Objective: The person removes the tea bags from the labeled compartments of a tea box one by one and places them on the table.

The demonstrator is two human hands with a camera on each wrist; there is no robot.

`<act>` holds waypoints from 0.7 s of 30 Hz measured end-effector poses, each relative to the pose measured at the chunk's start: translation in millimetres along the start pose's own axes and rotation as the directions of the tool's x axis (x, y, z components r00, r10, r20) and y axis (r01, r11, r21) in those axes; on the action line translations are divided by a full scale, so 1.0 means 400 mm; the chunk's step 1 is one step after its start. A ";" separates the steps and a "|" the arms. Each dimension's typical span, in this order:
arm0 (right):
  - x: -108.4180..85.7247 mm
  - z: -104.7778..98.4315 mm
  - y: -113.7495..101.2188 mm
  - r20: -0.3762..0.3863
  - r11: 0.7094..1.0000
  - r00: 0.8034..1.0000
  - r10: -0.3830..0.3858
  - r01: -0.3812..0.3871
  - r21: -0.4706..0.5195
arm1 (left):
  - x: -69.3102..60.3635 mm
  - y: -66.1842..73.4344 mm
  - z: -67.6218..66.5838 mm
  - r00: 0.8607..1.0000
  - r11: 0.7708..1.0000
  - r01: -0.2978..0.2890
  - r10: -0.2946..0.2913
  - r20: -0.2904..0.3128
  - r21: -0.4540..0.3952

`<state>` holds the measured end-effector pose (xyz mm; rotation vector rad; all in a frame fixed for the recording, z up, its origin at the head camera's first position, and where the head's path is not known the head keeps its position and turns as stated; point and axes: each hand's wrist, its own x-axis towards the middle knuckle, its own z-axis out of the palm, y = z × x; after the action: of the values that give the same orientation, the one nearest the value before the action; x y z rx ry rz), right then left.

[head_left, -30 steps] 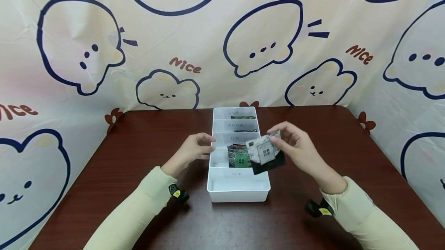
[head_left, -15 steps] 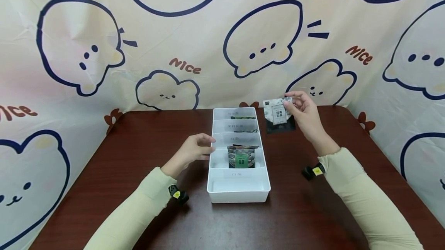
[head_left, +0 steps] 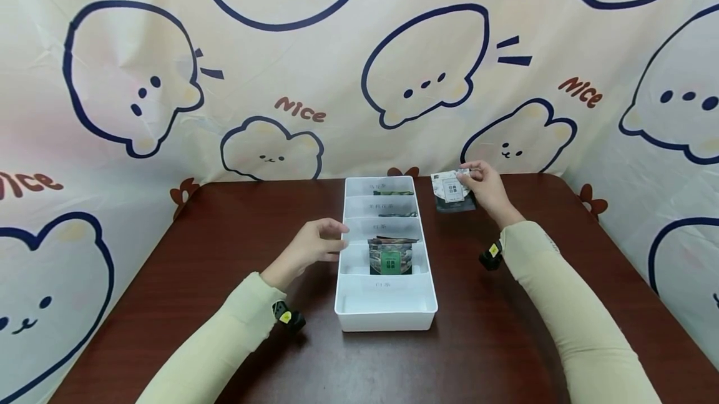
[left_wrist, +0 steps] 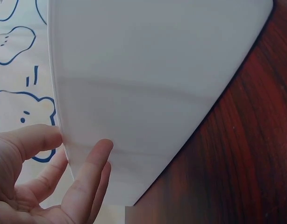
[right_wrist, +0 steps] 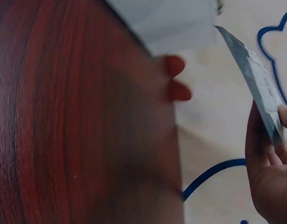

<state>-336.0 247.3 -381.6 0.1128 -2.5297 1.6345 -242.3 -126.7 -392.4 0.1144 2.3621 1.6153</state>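
Observation:
My right hand (head_left: 486,189) pinches a grey-white tea sachet (head_left: 449,187) with a dark lower part by its upper right corner. It holds the sachet upright to the right of the box's far end. In the right wrist view the sachet (right_wrist: 255,79) appears edge-on between thumb and fingers. My left hand (head_left: 312,243) touches the left side of a long white divided box (head_left: 387,321). The left wrist view has its fairly straight fingers (left_wrist: 87,177) resting against the outer wall and rim. Dark tea sachets with a green label (head_left: 390,260) stand in the box's second compartment from the front.
Sachet edges (head_left: 393,192) show in the far compartment, and more sachets (head_left: 397,214) in the one before it. Dividers carry printed labels (head_left: 382,285). A dark wood table (head_left: 253,204) lies beneath, with a cartoon-print curtain (head_left: 337,79) behind it.
My right hand has carried the tea sachet from over the box's right side to the right and away, then slightly lower. My left hand has stayed at the box's left side.

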 end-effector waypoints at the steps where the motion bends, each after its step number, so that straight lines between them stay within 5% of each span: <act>1: 0.006 0.003 0.011 0.016 1.000 1.000 0.017 -0.016 -0.025 | -0.001 0.001 0.000 1.000 1.000 0.001 -0.001 0.000 0.000; 10: 0.060 0.044 0.076 0.074 0.983 0.987 0.145 -0.134 -0.127 | -0.001 0.000 -0.003 1.000 1.000 -0.006 0.006 -0.003 0.003; 21: 0.063 0.081 0.080 0.122 0.947 0.963 0.242 -0.207 -0.246 | -0.006 0.008 -0.001 1.000 1.000 -0.007 0.007 0.002 0.003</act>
<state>-367.3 231.1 -419.9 -0.0828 -2.9235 1.4338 -240.6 -126.3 -388.8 0.1247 2.3655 1.6144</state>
